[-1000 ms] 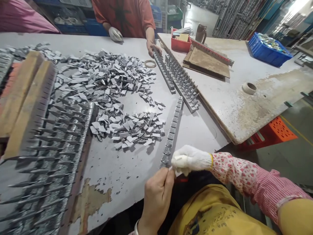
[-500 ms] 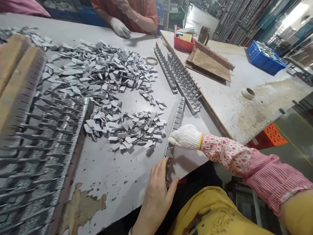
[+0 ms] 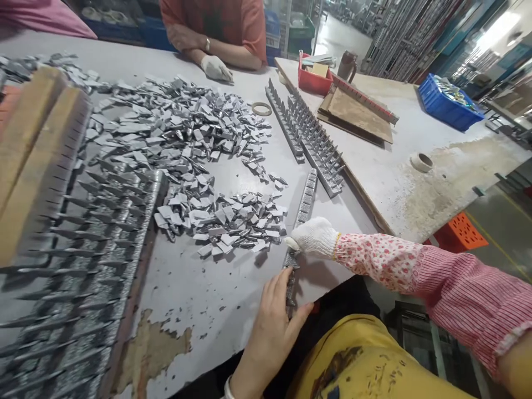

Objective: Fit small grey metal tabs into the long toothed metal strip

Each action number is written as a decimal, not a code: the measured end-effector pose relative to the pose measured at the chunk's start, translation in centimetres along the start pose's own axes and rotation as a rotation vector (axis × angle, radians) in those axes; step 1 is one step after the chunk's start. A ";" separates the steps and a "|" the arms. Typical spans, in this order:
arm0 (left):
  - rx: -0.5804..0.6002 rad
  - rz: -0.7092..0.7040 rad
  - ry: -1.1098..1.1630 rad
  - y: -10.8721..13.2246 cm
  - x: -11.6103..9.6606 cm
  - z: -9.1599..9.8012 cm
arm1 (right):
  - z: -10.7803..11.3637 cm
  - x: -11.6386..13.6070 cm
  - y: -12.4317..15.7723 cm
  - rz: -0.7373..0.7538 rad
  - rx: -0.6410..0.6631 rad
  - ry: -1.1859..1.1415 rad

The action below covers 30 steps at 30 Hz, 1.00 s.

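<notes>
The bare left hand (image 3: 272, 316) pinched the metal strip's (image 3: 302, 208) near end; the gloved right hand (image 3: 312, 237) pressed its middle, fingers curled. It looked stiff, light, rough-edged.

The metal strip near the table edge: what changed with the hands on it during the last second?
Both hands left a small white piece and went onto the metal strip: left hand grips its near end, gloved right hand presses further up. The pile of metal pieces stayed.
</notes>
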<state>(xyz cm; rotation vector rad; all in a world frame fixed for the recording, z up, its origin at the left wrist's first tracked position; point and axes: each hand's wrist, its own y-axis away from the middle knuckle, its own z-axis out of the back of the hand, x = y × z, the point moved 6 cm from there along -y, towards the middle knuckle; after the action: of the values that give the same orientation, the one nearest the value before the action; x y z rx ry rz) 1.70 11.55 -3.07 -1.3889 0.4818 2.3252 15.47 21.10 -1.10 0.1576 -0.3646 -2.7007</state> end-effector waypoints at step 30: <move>-0.053 -0.166 0.572 0.8 -4.6 2.2 | 1.0 4.6 8.3 0.076 0.569 -1.787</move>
<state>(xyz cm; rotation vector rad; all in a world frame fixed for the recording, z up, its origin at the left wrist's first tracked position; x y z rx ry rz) 1.69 11.22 2.05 -2.0390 0.4400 1.8011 14.31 12.09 1.88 -2.0382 -1.4511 -1.7709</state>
